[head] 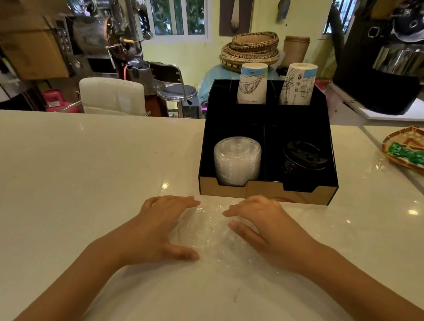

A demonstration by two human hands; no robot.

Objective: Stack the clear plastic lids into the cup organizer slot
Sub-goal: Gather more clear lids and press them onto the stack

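A few loose clear plastic lids (200,229) lie overlapping on the white counter, just in front of the black cup organizer (266,191). My left hand (158,231) curves around the left lid, fingers at its far edge and thumb at its near edge. My right hand (268,230) rests over the right-hand lid (235,262), with thumb and forefinger at the left lid's right rim. A stack of clear lids (236,159) stands in the organizer's front left slot.
Black lids (303,157) fill the front right slot. Two stacks of upside-down paper cups (253,82) stand in the rear slots. A woven tray (412,152) with green packets sits at the counter's right edge. A white chair (112,96) and a stool stand behind the counter.
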